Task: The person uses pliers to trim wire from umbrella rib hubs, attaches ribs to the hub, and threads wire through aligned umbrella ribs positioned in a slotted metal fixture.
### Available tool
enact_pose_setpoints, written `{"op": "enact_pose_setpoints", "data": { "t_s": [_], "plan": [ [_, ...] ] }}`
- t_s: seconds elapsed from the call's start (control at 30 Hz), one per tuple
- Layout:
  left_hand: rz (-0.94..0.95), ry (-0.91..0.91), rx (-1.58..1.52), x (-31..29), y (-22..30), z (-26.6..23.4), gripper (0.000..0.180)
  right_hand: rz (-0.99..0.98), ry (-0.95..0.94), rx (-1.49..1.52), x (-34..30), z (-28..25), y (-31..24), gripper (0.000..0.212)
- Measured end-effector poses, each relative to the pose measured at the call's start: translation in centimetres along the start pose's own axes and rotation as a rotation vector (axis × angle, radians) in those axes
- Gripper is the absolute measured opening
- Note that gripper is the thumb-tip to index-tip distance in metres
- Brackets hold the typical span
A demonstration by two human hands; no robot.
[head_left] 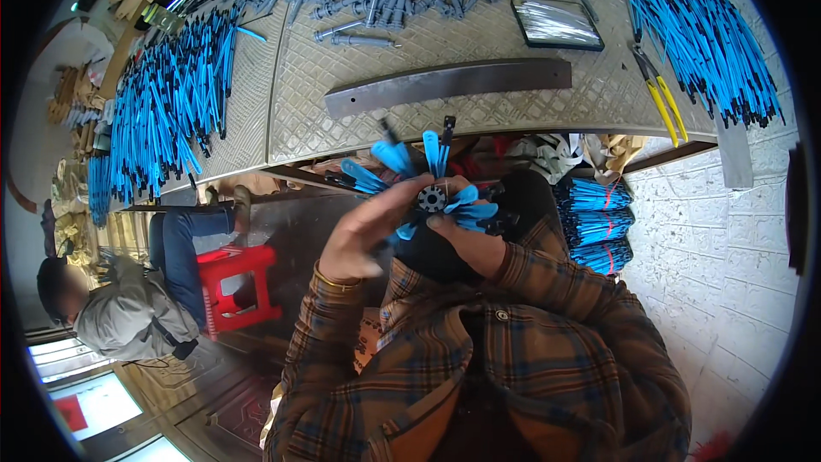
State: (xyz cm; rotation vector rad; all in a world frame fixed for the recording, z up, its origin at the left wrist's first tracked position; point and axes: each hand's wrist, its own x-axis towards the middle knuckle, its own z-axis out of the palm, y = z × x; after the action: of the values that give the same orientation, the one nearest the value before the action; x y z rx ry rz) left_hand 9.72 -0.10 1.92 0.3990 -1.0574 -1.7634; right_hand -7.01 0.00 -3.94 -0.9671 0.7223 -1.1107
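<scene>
Over the lap [438,261], just beside the table [295,133], the right hand [470,246] pinches the black hub [432,198] while the left hand [359,233] lies thumb-wide against it, and those blue strips [363,176] look light, springy and slippery, so I'd grip the stiff-looking hub.

Can make out no readable lettering, label, number or sign anywhere. Shows dark, print-like marks [366,339] on an orange surface [369,352] beside the plaid left sleeve [321,329], too small and blurred to decipher or even to confirm as writing.
</scene>
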Motion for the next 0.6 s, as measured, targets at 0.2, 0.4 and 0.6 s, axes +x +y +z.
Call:
{"op": "enact_pose_setpoints", "data": {
  "t_s": [0.2,0.4,0.6],
  "plan": [
    [0.091,0.181,0.675,0.2,-2.2,0.6,0.057,-0.013,0.052,0.055,0.6,0.0,-0.3,0.039],
    [0.237,0.294,1.055,1.2,-2.5,1.8,0.052,-0.147,0.018,-0.033,0.4,-0.3,1.7,0.043],
    [0.339,0.244,0.856,1.1,-3.3,0.9,0.042,-0.199,-0.07,-0.247,0.0,-0.1,-0.1,0.05]
  ]
}}
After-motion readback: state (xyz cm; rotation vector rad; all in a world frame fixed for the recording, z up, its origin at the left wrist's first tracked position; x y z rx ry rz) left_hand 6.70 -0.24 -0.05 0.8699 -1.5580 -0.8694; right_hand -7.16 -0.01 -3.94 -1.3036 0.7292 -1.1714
